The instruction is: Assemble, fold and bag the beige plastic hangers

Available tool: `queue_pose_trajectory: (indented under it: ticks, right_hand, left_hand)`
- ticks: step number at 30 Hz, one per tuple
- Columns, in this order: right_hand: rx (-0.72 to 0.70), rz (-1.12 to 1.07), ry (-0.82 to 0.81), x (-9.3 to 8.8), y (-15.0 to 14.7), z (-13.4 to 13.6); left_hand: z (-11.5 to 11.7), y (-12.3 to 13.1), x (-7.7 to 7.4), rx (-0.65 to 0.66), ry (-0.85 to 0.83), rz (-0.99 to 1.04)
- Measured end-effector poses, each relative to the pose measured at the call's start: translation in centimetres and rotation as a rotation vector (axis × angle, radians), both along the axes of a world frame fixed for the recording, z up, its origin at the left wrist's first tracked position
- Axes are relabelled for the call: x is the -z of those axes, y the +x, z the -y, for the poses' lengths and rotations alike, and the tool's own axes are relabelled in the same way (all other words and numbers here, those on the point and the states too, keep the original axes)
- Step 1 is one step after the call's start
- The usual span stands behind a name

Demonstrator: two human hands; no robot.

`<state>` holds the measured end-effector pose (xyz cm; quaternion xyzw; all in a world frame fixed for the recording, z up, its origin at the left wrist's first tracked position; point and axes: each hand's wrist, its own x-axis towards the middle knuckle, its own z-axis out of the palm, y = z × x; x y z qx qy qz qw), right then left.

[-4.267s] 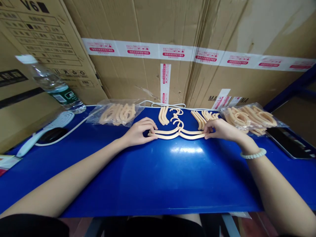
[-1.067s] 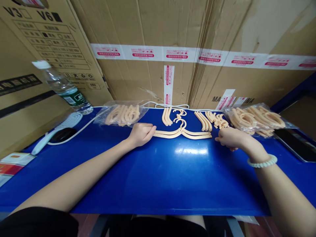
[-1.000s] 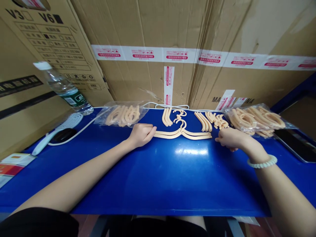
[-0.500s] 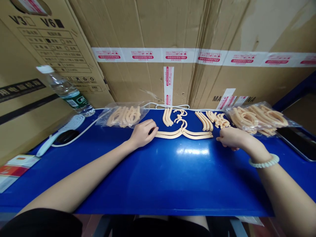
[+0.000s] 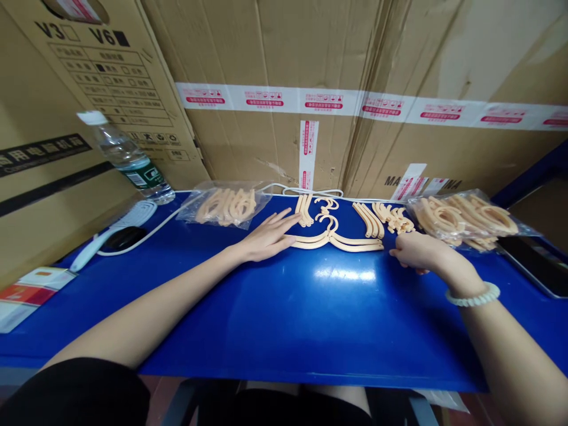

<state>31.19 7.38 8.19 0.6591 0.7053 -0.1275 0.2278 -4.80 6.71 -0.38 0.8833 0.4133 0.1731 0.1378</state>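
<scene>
My left hand point(image 5: 268, 238) is flat with its fingers stretched out, the tips reaching the left end of a beige folding clothes hanger point(image 5: 355, 244) laid out on the table. The hanger has curved arms on both sides and a hook in the middle. Just beyond my left fingertips lie a few loose hanger arms point(image 5: 304, 211). My right hand point(image 5: 417, 249) is curled closed beyond the hanger's right end; its fingers hide whatever may be inside. Near it are a second group of arms point(image 5: 368, 220) and a heap of small hooks point(image 5: 396, 220). More hooks point(image 5: 327, 207) lie behind the hanger.
Clear bags of hanger parts lie at left point(image 5: 226, 206) and right point(image 5: 465, 216) on the blue table point(image 5: 284, 331). A water bottle point(image 5: 133, 163), a white brush point(image 5: 110, 231), a cable point(image 5: 146, 239) and a phone point(image 5: 536, 260) are around. Cardboard boxes point(image 5: 266, 148) stand behind.
My left hand has opened from a curled pose and moved right, its fingers now stretched over the hanger's left end. My right hand stays closed in nearly the same place. The view has shifted slightly.
</scene>
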Motion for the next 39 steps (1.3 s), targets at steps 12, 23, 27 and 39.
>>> queue_pose_trajectory:
  ticks: [12,23,27,39]
  right_hand:
    - [-0.363,-0.551,0.57,0.8,-2.5,-1.7]
    - [-0.458,-0.282,0.623,2.1,-8.4,-8.1]
    - [-0.483,-0.261,0.647,2.9,-9.1,-8.8]
    - [-0.431,-0.415,0.838,2.6,-8.3,-7.9]
  left_hand:
    - [-0.7,0.1,0.9,-0.056,0.003,0.09]
    - [-2.4,-0.7,2.2,-0.057,0.206,0.281]
    - [-2.9,-1.1,2.2,-0.119,0.209,0.289]
    - [-2.6,-0.8,1.7,-0.155,0.194,0.269]
